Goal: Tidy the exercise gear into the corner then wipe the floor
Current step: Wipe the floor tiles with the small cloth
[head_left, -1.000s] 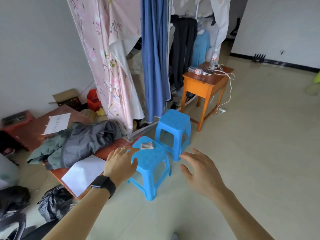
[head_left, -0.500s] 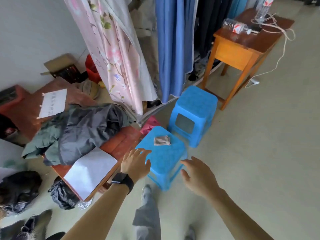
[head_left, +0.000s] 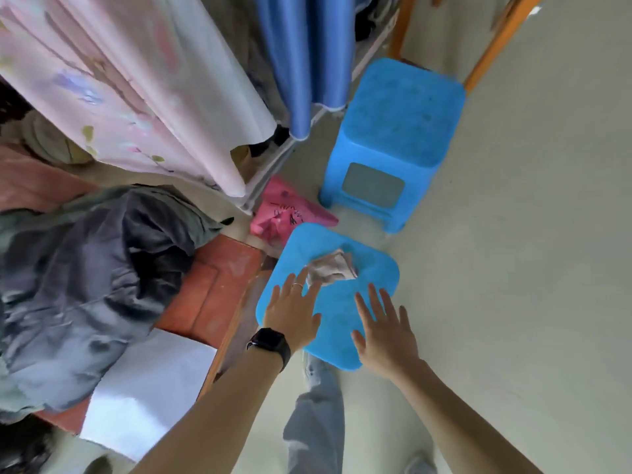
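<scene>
A crumpled beige cloth (head_left: 333,268) lies on the top of the near blue plastic stool (head_left: 372,282). My left hand (head_left: 294,311), with a black watch on the wrist, hovers over the stool's left side with straight fingers; its fingertips reach the cloth's left edge. My right hand (head_left: 384,328) is spread flat above the stool's near right part and holds nothing. A second blue stool (head_left: 396,138) stands farther back to the right.
A low red-brown table (head_left: 212,292) at left carries a dark grey jacket (head_left: 85,275) and white paper (head_left: 147,388). Pink floral and blue fabrics (head_left: 301,59) hang from a rack behind. A pink bag (head_left: 287,213) lies on the floor. Orange table legs (head_left: 496,46) stand at the back right. Pale floor spreads right.
I have come closer and look more steeply down. Both hands have moved forward over the near stool; my left fingertips now reach the cloth.
</scene>
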{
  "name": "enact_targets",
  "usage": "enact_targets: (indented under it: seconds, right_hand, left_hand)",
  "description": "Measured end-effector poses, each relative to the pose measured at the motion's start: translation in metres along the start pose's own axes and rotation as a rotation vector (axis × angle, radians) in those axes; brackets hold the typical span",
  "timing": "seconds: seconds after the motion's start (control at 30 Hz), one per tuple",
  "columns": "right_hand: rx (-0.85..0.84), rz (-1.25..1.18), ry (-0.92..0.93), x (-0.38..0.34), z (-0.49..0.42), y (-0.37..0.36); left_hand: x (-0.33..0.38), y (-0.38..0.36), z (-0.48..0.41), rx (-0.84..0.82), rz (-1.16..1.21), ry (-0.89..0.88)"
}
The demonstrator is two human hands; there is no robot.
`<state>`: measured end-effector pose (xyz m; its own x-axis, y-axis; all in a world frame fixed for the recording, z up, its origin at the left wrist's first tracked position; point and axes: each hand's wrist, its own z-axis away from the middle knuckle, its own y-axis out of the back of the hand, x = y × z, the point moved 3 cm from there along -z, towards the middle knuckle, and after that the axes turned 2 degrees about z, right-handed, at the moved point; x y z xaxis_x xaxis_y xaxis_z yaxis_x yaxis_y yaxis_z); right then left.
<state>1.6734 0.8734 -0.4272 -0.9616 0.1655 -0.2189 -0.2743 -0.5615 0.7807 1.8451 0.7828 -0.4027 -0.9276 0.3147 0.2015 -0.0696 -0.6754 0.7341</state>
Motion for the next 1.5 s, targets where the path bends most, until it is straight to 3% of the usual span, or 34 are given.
enact_targets:
  seconds: [0.2, 0.33, 0.43, 0.5, 0.57, 0.7, 0.83, 0.93, 1.13, 1.3, 1.5]
  right_hand:
    - [-0.010, -0.015, -0.040, 0.016, -0.013, -0.056]
    - [-0.033, -0.050, 0.008, 0.024, -0.011, -0.063]
    - [-0.069, -0.131, 0.015, 0.024, -0.007, -0.046]
    - [-0.029, -0.367, -0.073, 0.029, 0.004, -0.025]
    - [0.036, -0.760, -0.284, 0.048, 0.031, -0.001]
    - [0.207, -1.461, -0.592, 0.114, 0.120, 0.035]
    - [0.317, -1.687, -0.655, 0.202, 0.235, 0.072]
    - [0.417, -1.854, -0.598, 0.271, 0.324, 0.108]
    - [0.638, -1.810, -0.442, 0.378, 0.480, 0.175]
    - [0.845, -1.811, -0.533, 0.436, 0.572, 0.181]
    - [0.991, -1.816, -0.617, 0.495, 0.630, 0.170]
  left_hand:
    - [-0.007, -0.031, -0.062, 0.050, -0.128, -0.101]
    - [-0.004, -0.038, -0.073, 0.278, -0.115, -0.123]
    - [0.009, -0.025, -0.072, 0.267, 0.009, -0.119]
    - [0.030, -0.014, -0.063, 0.155, 0.185, -0.047]
    - [0.061, -0.003, -0.045, 0.073, 0.362, -0.013]
    - [0.168, 0.020, 0.003, -0.031, 0.538, -0.099]
    - [0.312, 0.039, 0.060, -0.122, 0.557, -0.263]
    - [0.428, 0.056, 0.112, -0.172, 0.586, -0.405]
    - [0.627, 0.073, 0.207, -0.290, 0.514, -0.668]
    - [0.727, 0.064, 0.239, -0.474, 0.596, -0.513]
    - [0.829, 0.058, 0.250, -0.506, 0.371, -0.615]
